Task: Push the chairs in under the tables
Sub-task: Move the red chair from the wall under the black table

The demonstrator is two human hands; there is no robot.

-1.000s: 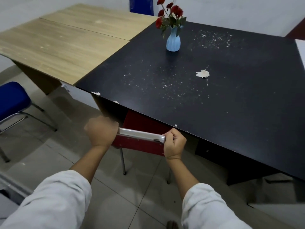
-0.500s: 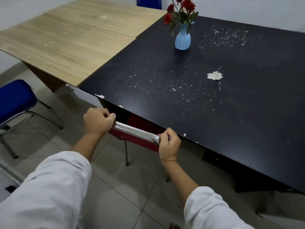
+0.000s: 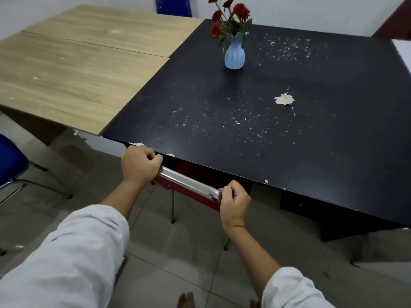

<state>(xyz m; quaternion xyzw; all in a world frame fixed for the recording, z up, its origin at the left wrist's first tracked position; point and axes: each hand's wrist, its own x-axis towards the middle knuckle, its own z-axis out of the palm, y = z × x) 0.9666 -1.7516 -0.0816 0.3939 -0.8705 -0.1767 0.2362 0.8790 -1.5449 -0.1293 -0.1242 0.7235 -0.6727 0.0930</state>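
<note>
Both fists — left hand (image 3: 140, 164), right hand (image 3: 235, 202) — grip the red chair's (image 3: 189, 190) backrest at the black table's (image 3: 266, 121) near edge.

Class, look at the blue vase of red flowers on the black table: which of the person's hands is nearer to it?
Hard to call; seemingly the left. The left hand grips the red chair's backrest below-left of the blue vase; the right hand grips its other end, lower in view.

In front of me a ribbed pale-blue ceramic vase (image 3: 234, 55) of red flowers (image 3: 231, 17) stands upright; grey floor tiles (image 3: 178, 252) lie below.
</note>
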